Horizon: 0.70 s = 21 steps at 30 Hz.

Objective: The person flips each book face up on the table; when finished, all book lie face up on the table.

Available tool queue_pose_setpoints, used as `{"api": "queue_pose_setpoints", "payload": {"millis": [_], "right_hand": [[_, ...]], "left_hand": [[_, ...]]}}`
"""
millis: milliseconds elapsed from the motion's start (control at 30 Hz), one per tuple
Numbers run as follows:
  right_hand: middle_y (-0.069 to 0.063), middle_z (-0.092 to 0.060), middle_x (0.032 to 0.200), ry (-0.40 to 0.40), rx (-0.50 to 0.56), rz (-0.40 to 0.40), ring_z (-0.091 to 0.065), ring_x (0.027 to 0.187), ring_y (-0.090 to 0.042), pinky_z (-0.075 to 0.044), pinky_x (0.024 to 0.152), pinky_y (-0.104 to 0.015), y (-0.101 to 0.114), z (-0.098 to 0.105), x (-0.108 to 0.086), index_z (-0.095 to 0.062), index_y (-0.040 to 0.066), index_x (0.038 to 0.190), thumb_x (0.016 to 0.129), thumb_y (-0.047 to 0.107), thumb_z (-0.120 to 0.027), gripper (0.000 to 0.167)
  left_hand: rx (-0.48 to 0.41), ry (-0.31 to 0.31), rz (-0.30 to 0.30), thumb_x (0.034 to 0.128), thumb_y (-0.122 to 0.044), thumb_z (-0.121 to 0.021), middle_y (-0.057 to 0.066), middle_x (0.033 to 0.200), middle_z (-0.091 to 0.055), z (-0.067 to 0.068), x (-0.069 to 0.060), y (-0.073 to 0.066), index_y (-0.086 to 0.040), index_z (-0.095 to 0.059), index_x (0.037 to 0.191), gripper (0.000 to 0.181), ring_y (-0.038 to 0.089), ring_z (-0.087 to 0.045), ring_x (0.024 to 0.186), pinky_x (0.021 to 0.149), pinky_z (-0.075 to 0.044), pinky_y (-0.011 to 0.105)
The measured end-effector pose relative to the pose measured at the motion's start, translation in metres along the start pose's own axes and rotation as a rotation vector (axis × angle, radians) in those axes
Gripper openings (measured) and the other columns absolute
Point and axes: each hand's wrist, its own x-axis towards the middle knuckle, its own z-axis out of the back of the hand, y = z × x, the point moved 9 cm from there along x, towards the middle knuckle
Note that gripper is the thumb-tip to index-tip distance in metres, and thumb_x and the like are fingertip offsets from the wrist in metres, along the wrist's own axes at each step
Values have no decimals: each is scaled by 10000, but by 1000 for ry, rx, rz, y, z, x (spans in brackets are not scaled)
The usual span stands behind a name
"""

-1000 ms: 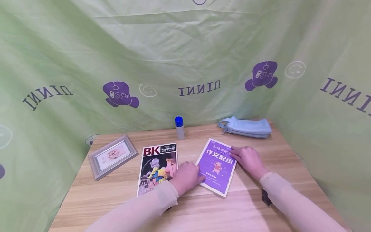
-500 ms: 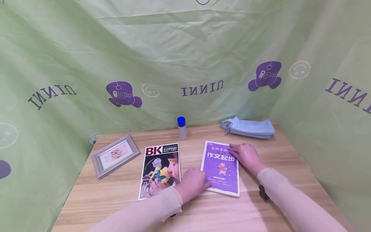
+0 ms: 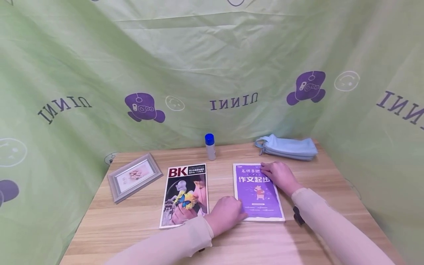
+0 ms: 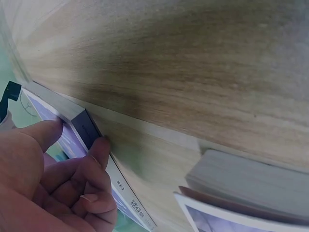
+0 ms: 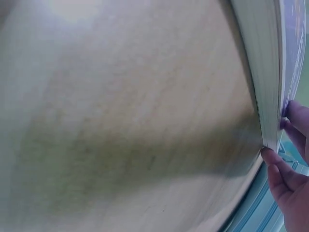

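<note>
A purple book (image 3: 260,195) with white Chinese lettering lies flat, its edges nearly square to the table. At its lower left corner, my left hand (image 3: 226,213) pinches it; in the left wrist view the thumb rests on the cover and a fingertip touches the spine (image 4: 118,179). My right hand (image 3: 279,176) grips the upper right edge. Fingertips on the cover and the thumb at the page edges (image 5: 265,72) show in the right wrist view. A BK book (image 3: 183,195) with a butterfly on its cover lies left of the left hand.
A grey picture frame (image 3: 135,177) lies angled at the table's left. Towards the back stands a blue-capped bottle (image 3: 210,147), with a light blue pencil case (image 3: 287,147) to its right. A green printed curtain (image 3: 212,66) hangs behind the wooden table (image 3: 132,228).
The purple book has turned anticlockwise, its near end swinging right, from slanted to nearly square. My left hand has moved right with it; the right hand stays at its edge.
</note>
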Motion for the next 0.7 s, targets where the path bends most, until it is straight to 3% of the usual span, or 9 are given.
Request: {"api": "queue_pose_setpoints", "payload": {"millis": [433, 700], "right_hand": [[-160, -708, 1263, 3, 39, -46, -701, 1100, -406, -534, 990, -565, -6, -1, 8, -756, 25, 1204, 964, 138, -757, 265], [-163, -704, 1270, 5, 28, -46, -699, 1107, -406, -535, 989, -564, -4, -2, 7, -752, 25, 1213, 968, 141, -754, 271]], "left_hand": [[-37, 11, -23, 954, -438, -754, -48, 647, -576, 2, 3, -2, -119, -729, 805, 353, 97, -512, 594, 602, -508, 254], [-32, 34, -26, 954, -439, -755, -54, 658, -574, 1, 2, -1, -115, -733, 850, 342, 97, -518, 611, 601, -499, 251]]}}
